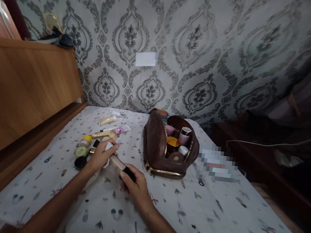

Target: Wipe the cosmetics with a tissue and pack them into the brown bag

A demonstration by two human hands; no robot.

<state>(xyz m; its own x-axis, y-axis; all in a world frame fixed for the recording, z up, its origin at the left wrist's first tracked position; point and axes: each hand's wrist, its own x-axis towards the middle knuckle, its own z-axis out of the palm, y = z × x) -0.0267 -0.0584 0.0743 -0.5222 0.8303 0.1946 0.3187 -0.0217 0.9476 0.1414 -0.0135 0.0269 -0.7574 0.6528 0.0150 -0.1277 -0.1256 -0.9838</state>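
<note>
My right hand (135, 182) grips the black end of a slim bottle (117, 163) with a pale pinkish body. My left hand (102, 155) is closed round a crumpled white wipe or tissue (108, 147), which touches the bottle's other end. To the right of my hands an open brown bag (153, 142) with a gold zipper holds several jars, among them one with an amber lid (173, 141) and a white-capped one (183, 150). Left of my left hand stand small containers: a yellow-topped one (87, 138), a green-lidded jar (81, 151) and a black round lid (80, 162).
Several tubes, including a cream one (107, 120) and a purple-and-white one (122, 129), lie behind my hands on the patterned white cloth (160, 215). A wooden panel (27, 97) borders the left side. Patterned wallpaper rises behind. A blurred-out flat item (217, 164) lies right of the bag.
</note>
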